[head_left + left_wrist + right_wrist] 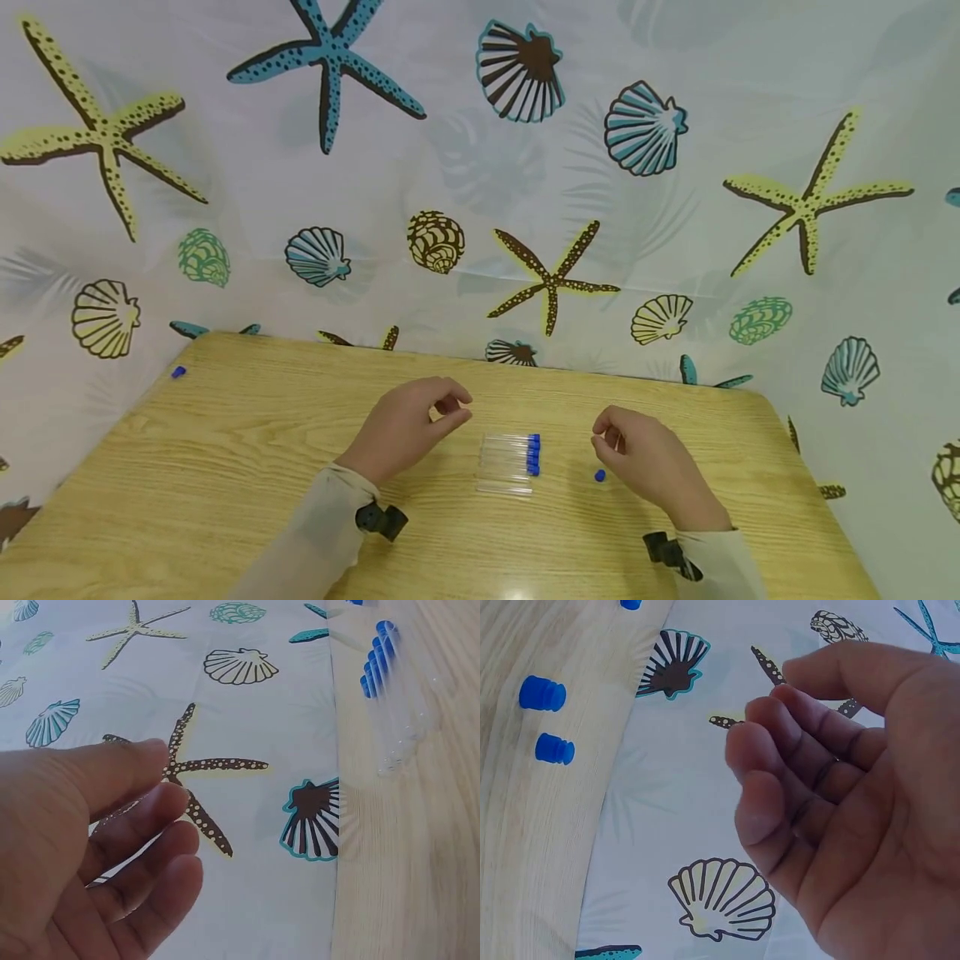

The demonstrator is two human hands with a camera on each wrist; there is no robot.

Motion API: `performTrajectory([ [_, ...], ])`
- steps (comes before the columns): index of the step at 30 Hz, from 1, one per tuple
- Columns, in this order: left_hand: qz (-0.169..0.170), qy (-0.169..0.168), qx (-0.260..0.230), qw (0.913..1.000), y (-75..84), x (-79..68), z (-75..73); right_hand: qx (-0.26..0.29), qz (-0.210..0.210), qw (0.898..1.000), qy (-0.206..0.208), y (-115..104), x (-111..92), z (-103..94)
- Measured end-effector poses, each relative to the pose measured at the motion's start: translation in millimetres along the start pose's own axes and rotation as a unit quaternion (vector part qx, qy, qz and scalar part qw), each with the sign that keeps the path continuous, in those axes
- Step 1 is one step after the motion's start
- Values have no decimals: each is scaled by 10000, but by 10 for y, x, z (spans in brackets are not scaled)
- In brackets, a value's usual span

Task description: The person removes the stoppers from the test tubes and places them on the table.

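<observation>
Several clear test tubes [506,457] with blue caps lie side by side on the table, capped ends toward the right. The tube nearest the front [504,489] has no cap. My left hand [416,425] hovers left of the row, fingers loosely bent and nothing in them; the left wrist view has the capped tubes [386,682] at upper right. To the right of the row, my right hand [641,454] is also raised with loosely curled, unoccupied fingers. Close to its fingertips lies a loose blue cap [600,475]. The right wrist view shows loose blue caps [542,694] at its left.
Another small blue piece [178,372] lies at the far left corner of the wooden table [247,433]. A white cloth [450,167] printed with starfish and shells hangs behind the table. Dark wrist cameras [381,521] are strapped on both light sleeves.
</observation>
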State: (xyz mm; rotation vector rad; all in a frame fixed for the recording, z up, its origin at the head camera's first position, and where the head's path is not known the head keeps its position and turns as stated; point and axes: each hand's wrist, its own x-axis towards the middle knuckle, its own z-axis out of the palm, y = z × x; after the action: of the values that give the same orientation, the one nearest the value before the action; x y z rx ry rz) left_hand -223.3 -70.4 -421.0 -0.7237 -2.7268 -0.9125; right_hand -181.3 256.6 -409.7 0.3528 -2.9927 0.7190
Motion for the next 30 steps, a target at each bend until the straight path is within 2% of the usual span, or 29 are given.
performTrajectory([
  [3, 31, -316, -64, 9995, -3, 2, -30, -22, -15, 9999, -159, 1, 1, 3],
  [8, 324, -819, 39, 9961, -42, -3, -41, 100, -92, 9991, -412, 11, 1, 17],
  [14, 301, -915, -36, 9953, -57, 3, -5, 35, -413, 9978, -509, 3, 17, 78],
  [17, 279, -1020, -56, 9944, -72, 11, 71, 3, -578, 9969, -526, -15, 27, 139],
  [24, 330, -1531, 171, 9875, -172, 9, 328, -66, -1069, 9906, -853, -48, 44, 296],
  [30, 265, -1479, 185, 9885, -204, -10, 442, -84, -1264, 9862, -1069, -84, 46, 338],
])
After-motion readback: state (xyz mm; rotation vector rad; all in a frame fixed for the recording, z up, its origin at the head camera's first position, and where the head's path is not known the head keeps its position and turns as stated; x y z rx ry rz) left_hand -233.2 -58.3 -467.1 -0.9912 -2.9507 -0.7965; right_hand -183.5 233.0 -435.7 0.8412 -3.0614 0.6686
